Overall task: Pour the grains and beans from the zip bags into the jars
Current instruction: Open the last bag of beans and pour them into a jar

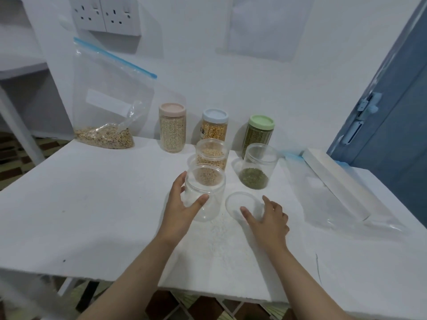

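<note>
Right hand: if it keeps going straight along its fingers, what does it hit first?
The right hand already reaches the clear lid lying flat on the table. Beyond that, probably the open jar of green beans; depth is uncertain.

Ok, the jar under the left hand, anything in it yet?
Empty and open. The clear jar stands upright in the left hand; its lid lies on the table beside it, touched by the right hand.

Wall sockets (106,13) above — blue door (390,107) right, white table (92,204).
</note>
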Motion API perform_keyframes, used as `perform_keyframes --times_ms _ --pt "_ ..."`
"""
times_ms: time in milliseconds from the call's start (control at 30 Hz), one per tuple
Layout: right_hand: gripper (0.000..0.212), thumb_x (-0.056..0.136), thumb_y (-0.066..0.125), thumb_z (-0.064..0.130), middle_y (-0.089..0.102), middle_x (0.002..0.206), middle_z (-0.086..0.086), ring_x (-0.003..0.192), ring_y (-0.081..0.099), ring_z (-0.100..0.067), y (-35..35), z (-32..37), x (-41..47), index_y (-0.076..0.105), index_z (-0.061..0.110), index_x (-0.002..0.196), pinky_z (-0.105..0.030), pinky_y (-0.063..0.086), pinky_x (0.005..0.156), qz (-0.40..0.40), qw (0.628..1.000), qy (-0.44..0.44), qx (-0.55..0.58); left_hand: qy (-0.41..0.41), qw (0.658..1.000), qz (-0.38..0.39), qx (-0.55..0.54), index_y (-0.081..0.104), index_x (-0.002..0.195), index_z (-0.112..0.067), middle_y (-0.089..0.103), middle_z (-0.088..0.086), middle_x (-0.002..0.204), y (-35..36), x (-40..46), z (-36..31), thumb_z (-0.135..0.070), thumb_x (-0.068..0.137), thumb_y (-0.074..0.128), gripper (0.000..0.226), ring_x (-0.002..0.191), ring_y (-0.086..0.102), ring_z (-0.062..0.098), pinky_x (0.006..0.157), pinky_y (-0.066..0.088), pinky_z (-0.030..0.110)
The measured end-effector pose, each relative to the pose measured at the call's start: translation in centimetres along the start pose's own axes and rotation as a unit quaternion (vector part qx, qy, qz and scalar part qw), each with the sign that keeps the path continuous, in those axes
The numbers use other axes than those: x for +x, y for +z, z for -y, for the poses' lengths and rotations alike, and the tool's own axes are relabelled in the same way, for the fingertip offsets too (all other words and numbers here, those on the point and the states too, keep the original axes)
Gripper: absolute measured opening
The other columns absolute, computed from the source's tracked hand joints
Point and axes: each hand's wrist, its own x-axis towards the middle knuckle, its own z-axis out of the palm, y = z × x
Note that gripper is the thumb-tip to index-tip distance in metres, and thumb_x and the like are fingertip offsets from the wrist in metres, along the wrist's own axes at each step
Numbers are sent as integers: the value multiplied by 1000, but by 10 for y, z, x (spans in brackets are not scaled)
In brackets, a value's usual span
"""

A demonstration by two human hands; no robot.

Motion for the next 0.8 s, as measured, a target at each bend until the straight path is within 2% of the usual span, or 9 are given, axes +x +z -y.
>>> perform_keyframes --times_ms 133,200,267,333,467,567,633,733,800 --pt "37 96 60 41 54 131 3 123 48 -23 -17 30 -6 57 25 129 -48 36 106 -81 982 -120 122 1 998 -54 -28 34 148 -35 38 -19 148 -6 7 -19 -35 91 67 65 133 37 2 108 33 27" --pt "27 96 60 36 59 118 8 112 55 -15 -25 59 -4 61 26 121 -48 45 99 -92 968 -175 157 17 994 -101 -47 37 147 -32 42 -17 147 -12 20 -35 -29 97 60 55 129 41 2 101 34 23" --pt "22 97 59 31 61 113 10 105 56 -10 -29 93 -1 63 24 118 -40 48 95 -75 956 -209 193 35 987 -144 -60 40 145 -29 46 -14 143 -24 39 -50 -27 99 58 49 126 46 5 97 35 22" --pt "20 98 58 28 62 111 10 100 56 -9 -27 129 6 63 23 117 -32 48 90 -62 948 -237 203 55 980 -181 -68 44 142 -26 50 -10 139 -45 64 -63 -24 99 58 45 124 49 9 96 37 22" --pt "18 99 56 24 63 108 6 95 57 -11 2 202 30 63 19 114 -30 46 83 -26 936 -271 223 89 965 -231 -82 48 133 -27 52 -4 133 -104 121 -75 -19 99 57 35 120 53 14 103 43 31" --pt "17 99 55 22 62 106 1 95 56 -15 36 258 48 62 16 112 -31 45 83 -13 932 -285 226 101 958 -260 -66 49 132 -30 50 -4 135 -154 159 -75 -21 100 55 34 118 53 9 98 41 23" --pt "19 99 54 22 59 107 1 95 54 -14 64 292 58 61 15 116 -28 42 82 3 931 -277 238 101 957 -269 -39 50 132 -30 50 -3 136 -187 183 -68 -22 101 55 33 120 52 11 99 41 25" --pt "30 101 52 28 57 121 -5 110 56 -20 113 336 76 54 20 130 -34 46 94 60 931 -243 265 85 960 -265 31 49 137 -28 44 1 143 -235 223 -52 -25 102 52 35 127 48 18 108 40 34" --pt "44 102 49 33 48 140 -10 129 47 -25 145 361 89 40 28 145 -35 39 103 118 934 -206 265 62 964 -247 82 45 142 -29 34 3 150 -262 250 -40 -29 103 51 40 136 39 21 115 34 39"
